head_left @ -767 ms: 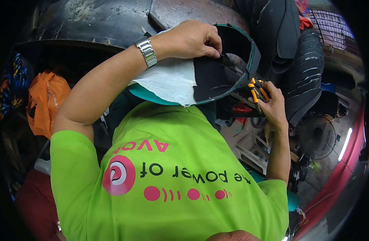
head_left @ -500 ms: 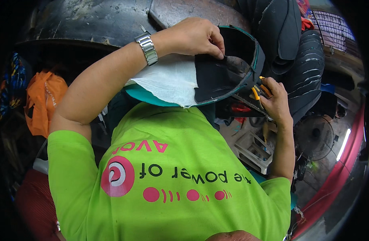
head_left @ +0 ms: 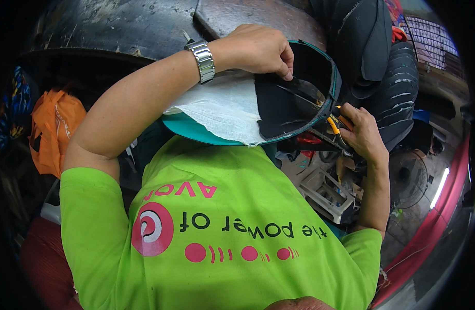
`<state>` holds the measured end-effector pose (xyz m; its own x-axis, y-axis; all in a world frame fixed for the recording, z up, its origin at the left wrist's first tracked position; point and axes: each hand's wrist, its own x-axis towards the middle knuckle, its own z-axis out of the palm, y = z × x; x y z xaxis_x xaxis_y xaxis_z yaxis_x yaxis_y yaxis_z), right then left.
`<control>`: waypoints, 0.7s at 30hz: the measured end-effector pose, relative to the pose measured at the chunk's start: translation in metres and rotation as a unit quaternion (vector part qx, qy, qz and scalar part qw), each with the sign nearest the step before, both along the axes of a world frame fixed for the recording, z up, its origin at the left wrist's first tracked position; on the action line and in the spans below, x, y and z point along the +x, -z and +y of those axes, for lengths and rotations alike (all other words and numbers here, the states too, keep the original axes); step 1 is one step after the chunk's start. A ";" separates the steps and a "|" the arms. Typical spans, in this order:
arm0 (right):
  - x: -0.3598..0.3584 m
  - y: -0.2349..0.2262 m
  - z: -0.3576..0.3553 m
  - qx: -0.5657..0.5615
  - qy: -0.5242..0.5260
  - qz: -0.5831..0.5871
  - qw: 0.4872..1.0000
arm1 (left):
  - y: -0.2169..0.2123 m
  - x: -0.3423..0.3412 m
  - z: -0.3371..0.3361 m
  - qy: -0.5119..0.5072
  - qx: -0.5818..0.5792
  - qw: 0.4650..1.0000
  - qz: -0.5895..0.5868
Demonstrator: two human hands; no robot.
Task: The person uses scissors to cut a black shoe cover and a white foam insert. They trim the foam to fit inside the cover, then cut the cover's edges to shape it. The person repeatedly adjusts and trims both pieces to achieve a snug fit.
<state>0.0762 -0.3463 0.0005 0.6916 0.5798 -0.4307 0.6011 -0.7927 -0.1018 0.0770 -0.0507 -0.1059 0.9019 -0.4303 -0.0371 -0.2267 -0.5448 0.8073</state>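
Observation:
Across my lap lies a curved black shell with a teal edge and an open rounded end. White cloth covers its left part. My left hand reaches over it, thumb and fingers pinched together at the inside of the opening; what they pinch is too small to make out. A thin dark line runs across the opening below those fingertips. Outside the right rim, my right hand is closed round the yellow-and-black handles of pliers. The pliers' jaws are mostly hidden by the rim.
A worn dark work surface spans the far side. Black ridged and slit pieces are stacked at the right. An orange bag hangs at the left. A grey plastic stool and a fan stand at the lower right.
Both hands have shifted slightly right, the right one also a little nearer. The shell's rim has moved slightly right and nearer. A thin dark line now shows across the opening.

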 end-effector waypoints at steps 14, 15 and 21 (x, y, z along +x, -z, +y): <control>-0.003 -0.005 0.002 -0.013 -0.028 -0.043 0.999 | 0.005 0.001 0.000 0.015 0.009 1.000 -0.012; -0.002 -0.007 0.003 -0.016 -0.038 -0.049 0.998 | 0.004 0.001 0.000 0.015 0.007 1.000 -0.019; -0.001 -0.011 0.004 -0.027 -0.066 -0.074 0.995 | 0.001 -0.003 0.002 0.012 -0.003 1.000 -0.012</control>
